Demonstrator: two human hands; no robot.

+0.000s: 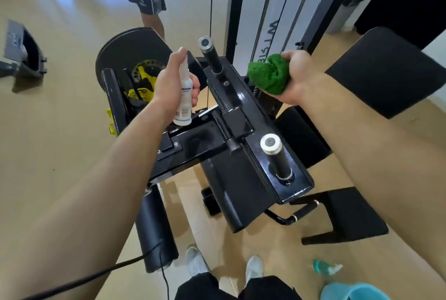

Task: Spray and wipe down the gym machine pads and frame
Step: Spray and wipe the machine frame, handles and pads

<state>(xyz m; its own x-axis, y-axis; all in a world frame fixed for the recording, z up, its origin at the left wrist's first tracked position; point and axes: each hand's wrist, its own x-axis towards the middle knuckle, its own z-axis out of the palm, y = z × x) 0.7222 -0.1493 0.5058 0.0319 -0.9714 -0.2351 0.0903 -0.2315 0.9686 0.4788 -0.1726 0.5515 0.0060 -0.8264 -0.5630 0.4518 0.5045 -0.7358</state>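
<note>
Left hand (169, 82): fingers curled round the white spray bottle (184, 104), one finger on its top, just above the black frame (241, 109).
Right hand (299, 75): fingers closed round a bunched green cloth (269, 75), over the frame's far end.
Risk, overspray: mist may miss the narrow frame and wet the floor (72, 130), which could make it slippery.
Risk, wiping: the bunched cloth could skip the upright pegs (277, 157) and the pad (386, 70) beside.

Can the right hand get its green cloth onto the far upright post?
Probably yes. The right hand grips the green cloth just right of the far post, with nothing between them; the left hand and spray bottle sit on the post's other side.
</note>
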